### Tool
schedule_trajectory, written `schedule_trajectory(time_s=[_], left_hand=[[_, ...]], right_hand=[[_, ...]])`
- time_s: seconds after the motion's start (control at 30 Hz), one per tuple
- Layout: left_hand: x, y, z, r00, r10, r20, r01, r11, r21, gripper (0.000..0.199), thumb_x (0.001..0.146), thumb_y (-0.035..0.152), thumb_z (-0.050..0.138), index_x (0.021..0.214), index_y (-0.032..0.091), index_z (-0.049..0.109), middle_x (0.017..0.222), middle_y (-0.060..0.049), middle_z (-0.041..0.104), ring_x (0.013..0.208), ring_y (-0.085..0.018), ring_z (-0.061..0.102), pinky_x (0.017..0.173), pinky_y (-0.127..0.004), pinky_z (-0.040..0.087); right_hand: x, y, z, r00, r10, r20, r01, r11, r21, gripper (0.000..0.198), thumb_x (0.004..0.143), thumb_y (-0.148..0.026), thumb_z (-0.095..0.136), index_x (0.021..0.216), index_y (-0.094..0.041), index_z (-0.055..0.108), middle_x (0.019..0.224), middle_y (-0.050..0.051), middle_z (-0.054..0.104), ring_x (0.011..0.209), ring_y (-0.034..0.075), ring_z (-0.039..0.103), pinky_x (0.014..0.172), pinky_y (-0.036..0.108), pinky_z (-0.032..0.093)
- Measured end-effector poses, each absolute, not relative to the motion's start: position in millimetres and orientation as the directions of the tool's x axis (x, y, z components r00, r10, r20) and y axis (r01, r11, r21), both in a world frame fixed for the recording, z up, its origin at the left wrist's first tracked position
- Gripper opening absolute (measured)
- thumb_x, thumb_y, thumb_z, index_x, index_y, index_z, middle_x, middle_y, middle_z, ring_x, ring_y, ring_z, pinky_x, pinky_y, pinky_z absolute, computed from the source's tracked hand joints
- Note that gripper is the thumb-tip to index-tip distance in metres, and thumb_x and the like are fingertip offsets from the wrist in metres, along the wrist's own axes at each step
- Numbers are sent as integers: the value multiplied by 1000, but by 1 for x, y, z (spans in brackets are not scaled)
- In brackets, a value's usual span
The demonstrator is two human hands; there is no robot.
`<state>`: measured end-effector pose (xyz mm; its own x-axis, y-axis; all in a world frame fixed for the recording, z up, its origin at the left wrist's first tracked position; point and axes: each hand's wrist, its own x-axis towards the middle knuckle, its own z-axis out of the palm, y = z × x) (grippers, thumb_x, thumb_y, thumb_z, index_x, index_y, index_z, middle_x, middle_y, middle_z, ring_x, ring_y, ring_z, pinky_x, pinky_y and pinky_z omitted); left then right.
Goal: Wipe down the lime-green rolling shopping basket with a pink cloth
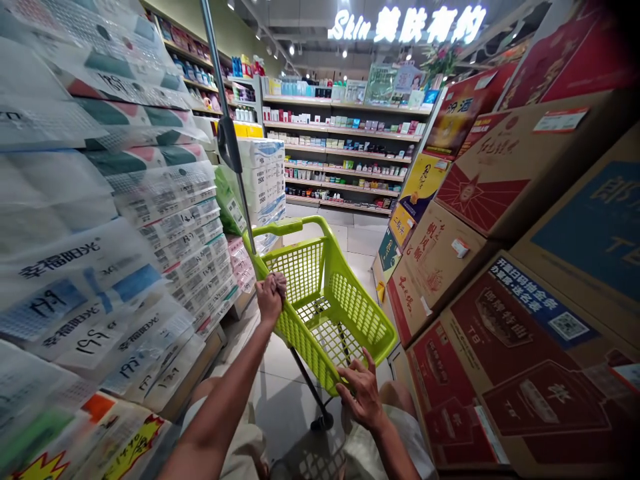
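A lime-green shopping basket cart (357,300) with latticed walls stands in front of me, with nothing in its basket. My left hand (270,301) is closed around a crumpled greyish-pink cloth (278,283) and rests against the left rim of the basket. At the near corner, my right hand (361,390) has its fingers spread and bent, over or touching the rim; I cannot tell how firmly. A metal pole with a black clip (229,143) rises along the cart's far left side.
Stacked tissue packs (165,200) line the left side, close to the cart. On the right, liquor cartons (480,200) are piled high. Beyond a tiled aisle (357,240), shelves (345,137) hold several rows of small skincare boxes. A caster wheel (321,421) sits near my legs.
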<state>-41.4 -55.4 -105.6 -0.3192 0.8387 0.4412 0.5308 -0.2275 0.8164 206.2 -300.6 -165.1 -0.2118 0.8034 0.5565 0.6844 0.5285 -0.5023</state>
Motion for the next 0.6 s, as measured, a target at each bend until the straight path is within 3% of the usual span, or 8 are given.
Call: schedule_trajectory(time_s=[0.13, 0.3, 0.43, 0.5, 0.6], left_hand=[[-44, -42, -91, -369, 789, 491, 591, -209, 779, 28, 87, 6, 51, 104, 18, 69, 101, -8, 48, 93, -23, 58, 99, -43, 52], [-26, -108, -151, -222, 830, 512, 514, -347, 784, 29, 84, 5, 51, 104, 21, 66, 101, -6, 53, 92, -20, 61, 94, -38, 55], [-49, -88, -137, -465, 771, 436, 442, -224, 869, 22, 82, 4, 51, 91, 21, 61, 97, -5, 52, 91, -20, 60, 98, -42, 54], [-67, -56, -110, -584, 686, 434, 424, -199, 884, 26, 81, 3, 51, 96, 21, 62, 100, -6, 52, 100, -23, 59, 105, -46, 51], [-77, -30, -89, -603, 650, 463, 445, -208, 871, 33, 80, 4, 52, 106, 20, 64, 106, -8, 53, 110, -25, 59, 111, -43, 47]], right_hand=[[205, -301, -169, -163, 756, 634, 671, 557, -490, 37, 98, -31, 60, 135, -31, 65, 85, -3, 77, 82, 21, 70, 130, 61, 17], [207, -303, -175, -165, 749, 642, 661, 567, -492, 39, 99, -29, 59, 138, -33, 64, 95, -1, 81, 87, 23, 73, 129, 64, 20], [215, -305, -170, -189, 789, 584, 661, 542, -519, 37, 100, -30, 57, 135, -34, 67, 90, -1, 80, 81, 24, 72, 129, 67, 20], [219, -306, -168, -190, 794, 578, 658, 540, -526, 36, 100, -30, 57, 133, -35, 69, 83, -2, 78, 78, 23, 71, 129, 67, 19], [221, -307, -168, -169, 784, 598, 647, 546, -533, 36, 100, -30, 57, 133, -36, 69, 79, -4, 77, 79, 22, 71, 130, 66, 17]])
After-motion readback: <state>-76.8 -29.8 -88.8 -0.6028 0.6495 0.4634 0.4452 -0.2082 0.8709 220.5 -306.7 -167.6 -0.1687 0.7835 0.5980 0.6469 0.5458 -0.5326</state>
